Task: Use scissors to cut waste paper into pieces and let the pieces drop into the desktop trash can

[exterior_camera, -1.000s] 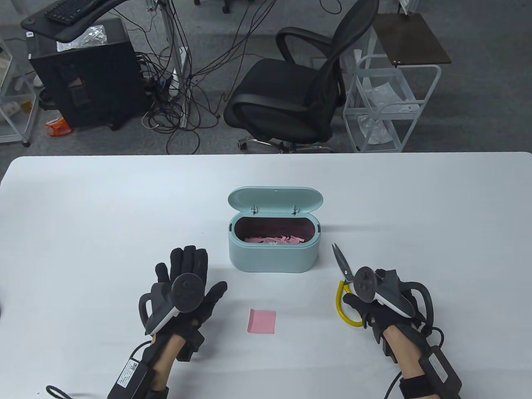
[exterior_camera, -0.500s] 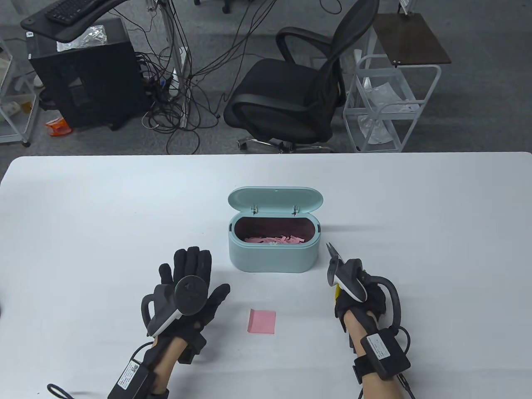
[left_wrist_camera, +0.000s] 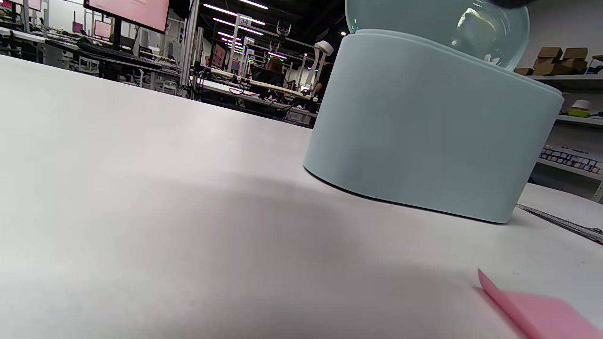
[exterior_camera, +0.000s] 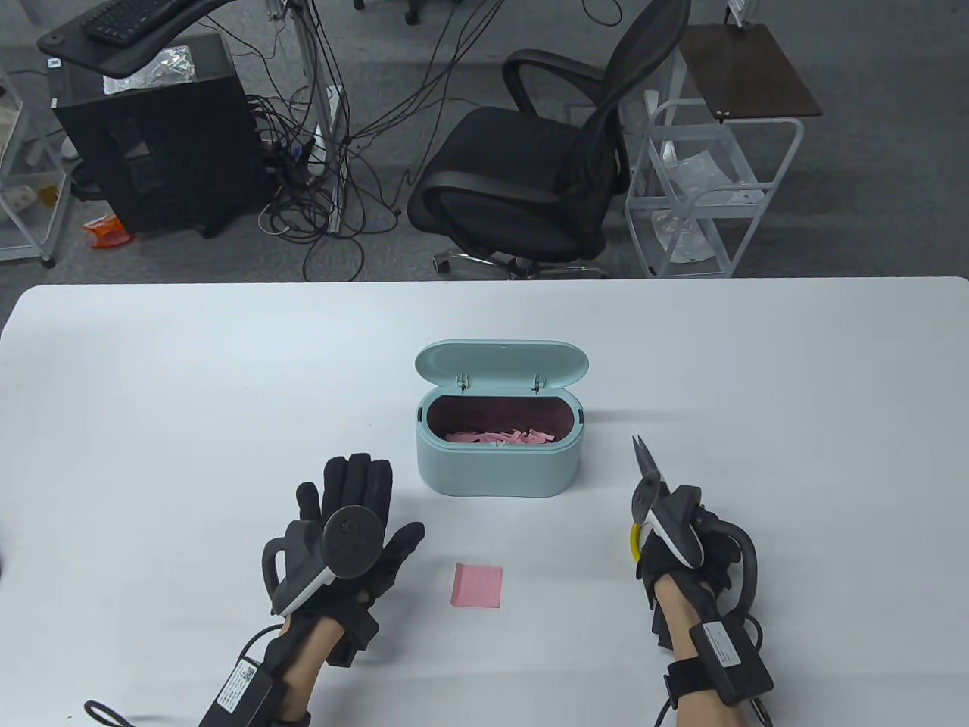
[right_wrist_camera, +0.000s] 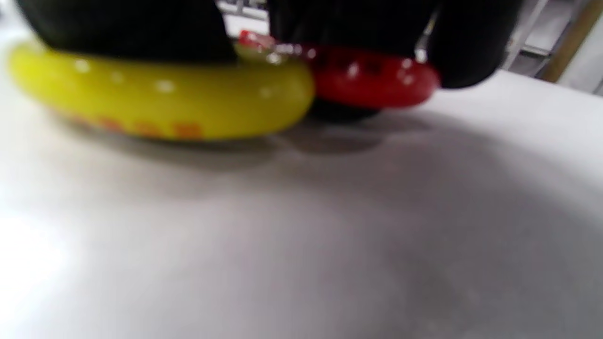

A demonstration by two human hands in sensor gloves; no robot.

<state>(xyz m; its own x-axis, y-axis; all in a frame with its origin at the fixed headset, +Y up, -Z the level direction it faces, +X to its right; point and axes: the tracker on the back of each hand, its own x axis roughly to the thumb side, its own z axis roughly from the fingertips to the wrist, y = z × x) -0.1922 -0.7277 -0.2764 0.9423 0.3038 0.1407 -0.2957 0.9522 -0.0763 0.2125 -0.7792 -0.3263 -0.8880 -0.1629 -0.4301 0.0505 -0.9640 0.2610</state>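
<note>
While the right hand (exterior_camera: pixel 666 556) grips the scissors (exterior_camera: pixel 646 469) right of the trash can (exterior_camera: pixel 496 454) and the left hand (exterior_camera: pixel 348 522) lies spread flat, the pink paper (exterior_camera: pixel 478 585) in front of the can waits; cutting there would scatter pieces onto the tabletop (exterior_camera: pixel 151 394).

Office-type lab: swivel chair (exterior_camera: pixel 522 189), computer tower (exterior_camera: pixel 163 136) with cable tangle (exterior_camera: pixel 333 166), rows of monitor workstations (left_wrist_camera: pixel 127 47) upper left.

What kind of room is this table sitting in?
Most likely an open workshop or lab office. Beyond the white table stand an office chair and a computer tower trailing floor cables; the left wrist view shows rows of workbenches with monitors.
</note>
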